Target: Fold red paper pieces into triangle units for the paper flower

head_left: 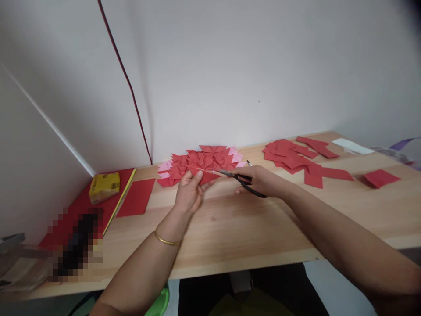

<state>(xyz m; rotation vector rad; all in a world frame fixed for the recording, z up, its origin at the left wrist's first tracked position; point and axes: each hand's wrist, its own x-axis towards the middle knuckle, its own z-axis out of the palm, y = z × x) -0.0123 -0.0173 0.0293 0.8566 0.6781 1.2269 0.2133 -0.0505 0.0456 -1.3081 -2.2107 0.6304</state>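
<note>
A folded red paper triangle (208, 177) is pinched between the thumb and fingers of my left hand (190, 188), above the wooden table. My right hand (261, 180) grips black-handled scissors (245, 181), their blades pointing left toward the triangle's upper edge. From this view I cannot tell whether the blades touch the paper. Just behind my hands lies a heap of folded red paper pieces (213, 153), with pink folded pieces (236, 156) showing at its sides.
Loose red paper pieces (286, 156) are spread at the back right, near a white strip (353, 146). On the left are red sheets (136, 197), a yellow packet (105, 188) and a yellow-edged strip (120, 204). A dark cord (126, 79) hangs along the wall.
</note>
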